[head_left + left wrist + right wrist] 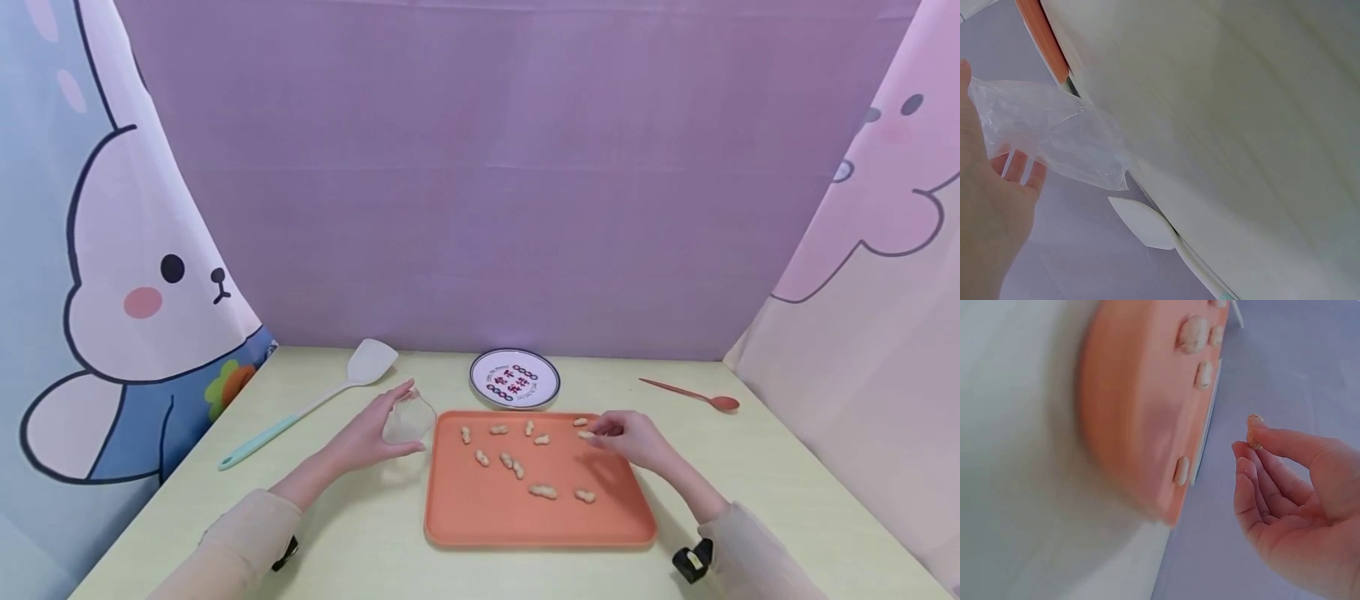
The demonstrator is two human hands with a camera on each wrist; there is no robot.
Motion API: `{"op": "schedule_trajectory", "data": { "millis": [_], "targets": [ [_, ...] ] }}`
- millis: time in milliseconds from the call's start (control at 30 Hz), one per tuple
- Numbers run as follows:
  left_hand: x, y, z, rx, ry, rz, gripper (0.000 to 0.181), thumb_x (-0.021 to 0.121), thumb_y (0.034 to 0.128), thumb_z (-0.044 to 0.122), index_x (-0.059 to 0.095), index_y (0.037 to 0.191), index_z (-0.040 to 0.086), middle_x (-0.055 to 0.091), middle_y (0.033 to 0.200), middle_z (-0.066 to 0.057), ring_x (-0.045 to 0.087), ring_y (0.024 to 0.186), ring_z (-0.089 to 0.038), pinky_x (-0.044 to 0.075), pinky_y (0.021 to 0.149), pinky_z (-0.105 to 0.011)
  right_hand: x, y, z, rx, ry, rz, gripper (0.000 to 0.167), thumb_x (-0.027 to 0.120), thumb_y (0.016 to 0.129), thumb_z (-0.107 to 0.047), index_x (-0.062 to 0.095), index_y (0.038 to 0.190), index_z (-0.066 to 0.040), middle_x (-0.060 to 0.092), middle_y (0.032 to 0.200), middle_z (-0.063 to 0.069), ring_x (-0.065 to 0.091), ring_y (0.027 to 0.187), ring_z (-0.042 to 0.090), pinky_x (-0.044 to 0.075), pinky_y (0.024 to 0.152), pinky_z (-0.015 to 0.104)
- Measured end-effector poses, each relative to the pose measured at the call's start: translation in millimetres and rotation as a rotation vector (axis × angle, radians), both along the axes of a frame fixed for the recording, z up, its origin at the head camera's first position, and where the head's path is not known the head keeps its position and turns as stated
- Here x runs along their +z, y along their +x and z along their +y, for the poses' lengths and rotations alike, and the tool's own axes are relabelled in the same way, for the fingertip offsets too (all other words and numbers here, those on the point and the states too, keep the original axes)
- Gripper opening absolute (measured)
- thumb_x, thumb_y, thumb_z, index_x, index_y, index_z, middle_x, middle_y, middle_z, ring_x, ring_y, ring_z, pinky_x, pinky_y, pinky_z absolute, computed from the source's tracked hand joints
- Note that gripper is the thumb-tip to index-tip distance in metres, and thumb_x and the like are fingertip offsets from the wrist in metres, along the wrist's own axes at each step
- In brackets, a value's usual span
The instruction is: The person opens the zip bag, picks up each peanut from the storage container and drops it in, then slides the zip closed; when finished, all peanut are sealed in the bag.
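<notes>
A clear plastic bag (408, 419) is held by my left hand (371, 429) just left of the orange tray (540, 529). Thumb and fingers are spread apart at the bag; in the left wrist view some fingers show below the crumpled film (1054, 125). Over the tray's far right part, my right hand (633, 437) pinches a peanut in its shell (1253, 429) between thumb and fingertips. Several more unshelled peanuts lie scattered on the tray, among them one peanut (543, 492) near the front and another (581, 422) close to the far right corner.
Behind the tray stands a round white plate (514, 400) with a dark rim. A white spatula (371, 362) with a mint handle lies to the left, and a red-brown spoon (723, 403) to the right. Curtains (480, 183) enclose the table.
</notes>
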State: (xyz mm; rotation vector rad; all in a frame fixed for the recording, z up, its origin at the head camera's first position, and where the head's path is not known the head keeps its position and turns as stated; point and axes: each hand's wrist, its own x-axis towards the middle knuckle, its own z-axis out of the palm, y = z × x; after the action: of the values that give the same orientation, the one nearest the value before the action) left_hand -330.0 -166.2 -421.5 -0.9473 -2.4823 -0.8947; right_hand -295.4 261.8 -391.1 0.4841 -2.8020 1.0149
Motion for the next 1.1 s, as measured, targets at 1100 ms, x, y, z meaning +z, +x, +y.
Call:
{"op": "schedule_trajectory", "data": {
  "millis": [1100],
  "targets": [
    [0.4, 2.3, 2.0, -0.047, -0.004, -0.034, 0.088, 0.080, 0.0735, 0.031, 0.034, 0.142, -0.001, 0.052, 0.134, -0.012, 0.047, 0.125, -0.025, 0.047, 0.096, -0.039, 23.1, -19.2, -144, 0.181, -0.234, 0.041, 0.016, 0.071, 0.083, -0.019, 0.072, 0.095, -0.007, 0.070, 0.082, 0.003, 0.060, 0.068, 0.006, 0.050, 0.059, 0.019]
  ]
}}
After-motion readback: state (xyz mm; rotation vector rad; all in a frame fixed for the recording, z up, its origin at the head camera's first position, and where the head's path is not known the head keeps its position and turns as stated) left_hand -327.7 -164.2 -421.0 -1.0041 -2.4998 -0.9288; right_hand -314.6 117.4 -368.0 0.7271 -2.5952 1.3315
